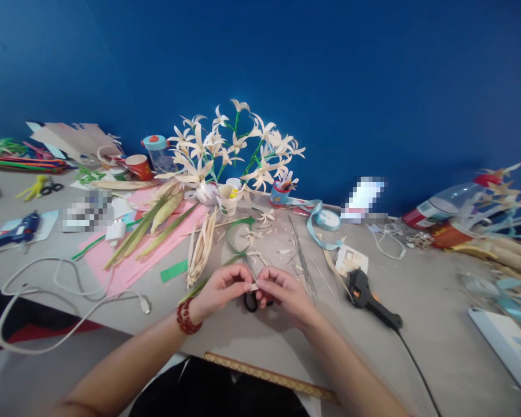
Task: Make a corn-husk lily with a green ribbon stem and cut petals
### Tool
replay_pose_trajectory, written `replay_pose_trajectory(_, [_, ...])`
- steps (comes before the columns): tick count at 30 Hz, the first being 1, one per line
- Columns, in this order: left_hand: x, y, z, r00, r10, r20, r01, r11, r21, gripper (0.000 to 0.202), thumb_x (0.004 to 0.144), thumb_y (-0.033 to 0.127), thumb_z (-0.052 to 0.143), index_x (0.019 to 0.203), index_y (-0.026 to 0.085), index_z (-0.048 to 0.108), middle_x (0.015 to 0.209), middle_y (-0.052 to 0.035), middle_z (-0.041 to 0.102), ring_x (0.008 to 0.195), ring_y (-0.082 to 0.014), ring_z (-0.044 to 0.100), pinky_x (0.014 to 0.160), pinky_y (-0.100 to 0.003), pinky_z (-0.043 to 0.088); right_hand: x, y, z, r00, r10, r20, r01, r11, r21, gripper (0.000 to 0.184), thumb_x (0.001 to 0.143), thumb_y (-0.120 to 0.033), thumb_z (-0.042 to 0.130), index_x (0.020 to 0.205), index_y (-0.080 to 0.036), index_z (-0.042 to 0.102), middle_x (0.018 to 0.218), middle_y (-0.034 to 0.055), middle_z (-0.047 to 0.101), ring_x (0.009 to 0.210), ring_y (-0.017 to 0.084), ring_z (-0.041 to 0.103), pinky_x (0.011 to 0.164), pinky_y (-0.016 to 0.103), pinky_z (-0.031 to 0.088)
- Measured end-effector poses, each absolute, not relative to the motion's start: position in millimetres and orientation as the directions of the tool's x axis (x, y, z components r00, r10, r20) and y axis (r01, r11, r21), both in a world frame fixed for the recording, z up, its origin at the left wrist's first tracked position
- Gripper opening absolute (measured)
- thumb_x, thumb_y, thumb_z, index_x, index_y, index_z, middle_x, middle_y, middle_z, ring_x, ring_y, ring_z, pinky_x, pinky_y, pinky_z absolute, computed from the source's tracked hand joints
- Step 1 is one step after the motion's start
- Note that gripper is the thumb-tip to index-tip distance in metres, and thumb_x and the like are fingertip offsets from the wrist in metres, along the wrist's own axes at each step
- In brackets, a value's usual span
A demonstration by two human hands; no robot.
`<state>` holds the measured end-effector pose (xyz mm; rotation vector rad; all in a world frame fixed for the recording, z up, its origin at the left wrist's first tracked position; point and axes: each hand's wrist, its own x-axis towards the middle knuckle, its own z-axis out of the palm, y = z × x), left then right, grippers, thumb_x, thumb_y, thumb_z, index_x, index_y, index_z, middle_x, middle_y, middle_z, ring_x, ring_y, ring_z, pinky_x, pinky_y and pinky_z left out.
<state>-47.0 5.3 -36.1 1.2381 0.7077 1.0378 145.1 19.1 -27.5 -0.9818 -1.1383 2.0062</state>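
Note:
My left hand (220, 289) and my right hand (284, 292) meet over the middle of the grey table (260, 353), fingers pinched together on a small pale strip (254, 286) held between them. A red bead bracelet (186, 317) circles my left wrist. Black scissors (252, 300) lie on the table just beneath my fingers, partly hidden. A bundle of pale dried leaf strips (202, 249) lies just beyond my left hand, and thin wires (301, 255) lie beyond my right.
A bouquet of cream handmade flowers (234, 145) stands at the back by the blue wall. A black glue gun (367, 295) with its cord lies to the right, a blue glue gun (13, 231) far left. Pink paper (134, 260), white cable (61, 289), ribbon roll (327, 220), ruler (269, 376).

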Motion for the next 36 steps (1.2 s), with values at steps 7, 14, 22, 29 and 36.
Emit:
replay_pose_trajectory(7, [-49.0,5.2,-43.9,0.406,0.909,0.089,-0.299,0.041,0.953,0.019,0.082,0.031,0.067,0.077,0.014,0.059,0.077,-0.0039,0.057,0.072,-0.0147,0.053,0.069,-0.027,0.043,141.8,15.2,-24.0,-0.546,0.778,-0.31,-0.235,-0.498,-0.835,0.03,0.073,-0.037,0.079,0.072,-0.015,0.058,0.059,-0.0015,0.064,0.047,0.007,0.055,0.05,0.019,0.044])
replay_pose_trajectory(14, [-49.1,8.6,-37.2,0.303,0.95,0.067,-0.471,0.088,0.878,0.014,0.082,0.025,0.063,0.073,0.014,0.059,0.069,-0.0023,0.055,0.067,-0.014,0.051,0.068,-0.027,0.039,142.4,19.0,-24.3,-0.521,0.807,-0.278,-0.408,-0.521,-0.75,0.027,0.074,-0.032,0.078,0.069,-0.016,0.057,0.054,-0.0032,0.059,0.044,0.006,0.049,0.047,0.018,0.041])
replay_pose_trajectory(22, [-47.7,4.5,-38.3,0.391,0.92,0.011,-0.365,0.144,0.92,0.017,0.085,0.03,0.062,0.084,0.013,0.063,0.077,-0.0041,0.058,0.074,-0.0155,0.052,0.072,-0.029,0.04,137.7,16.6,-27.2,-0.513,0.8,-0.311,-0.318,-0.514,-0.797,0.03,0.074,-0.038,0.078,0.072,-0.015,0.059,0.06,-0.0016,0.064,0.045,0.007,0.053,0.048,0.018,0.043])
replay_pose_trajectory(29, [-49.0,4.6,-42.2,0.361,0.932,0.037,-0.317,0.086,0.944,0.018,0.084,0.031,0.066,0.081,0.014,0.061,0.075,-0.0027,0.057,0.073,-0.0143,0.052,0.071,-0.027,0.04,138.6,14.7,-22.4,-0.534,0.799,-0.276,-0.267,-0.469,-0.841,0.029,0.075,-0.038,0.077,0.074,-0.015,0.06,0.066,0.0007,0.067,0.05,0.007,0.057,0.052,0.018,0.044])
replay_pose_trajectory(36, [-48.7,5.9,-41.2,0.402,0.916,-0.019,-0.336,0.167,0.927,0.017,0.082,0.029,0.066,0.078,0.013,0.061,0.071,-0.0023,0.056,0.069,-0.0143,0.052,0.069,-0.027,0.04,139.0,12.4,-22.1,-0.524,0.807,-0.272,-0.227,-0.44,-0.869,0.025,0.073,-0.035,0.077,0.071,-0.016,0.06,0.062,-0.0004,0.066,0.051,0.009,0.057,0.051,0.019,0.045])
